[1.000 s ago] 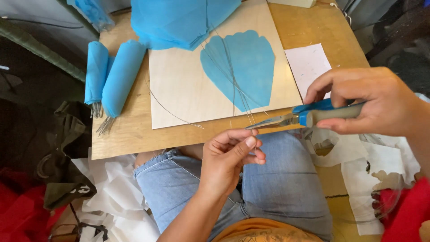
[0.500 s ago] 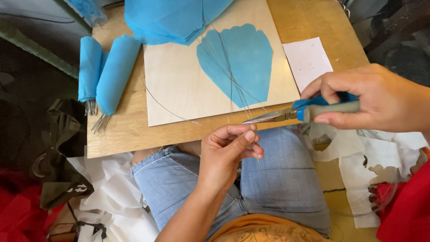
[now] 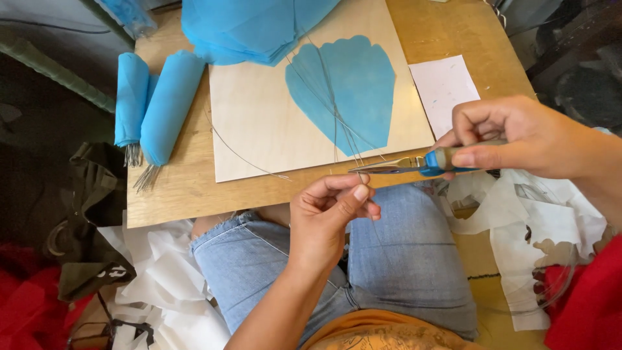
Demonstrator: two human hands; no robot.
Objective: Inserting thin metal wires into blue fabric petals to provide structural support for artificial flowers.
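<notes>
My right hand [image 3: 518, 137] grips needle-nose pliers [image 3: 414, 164] with blue and grey handles, their tip pointing left over the table's front edge. My left hand [image 3: 330, 217] pinches the near ends of several thin wires [image 3: 337, 123] just below the pliers' tip. The wires run up across a blue petal-shaped piece of paper [image 3: 350, 91] lying on a pale wooden board [image 3: 259, 123].
Two rolls of blue paper [image 3: 155, 104] with wire ends lie at the left of the wooden table [image 3: 175, 194]. More blue tissue [image 3: 246, 26] sits at the back, a white paper sheet [image 3: 444, 87] at the right. White paper scraps [image 3: 518, 227] lie beside my jeans-covered knees.
My right hand has shifted the pliers slightly left and down toward my left fingers, which still pinch the wires. The view has tilted a little.
</notes>
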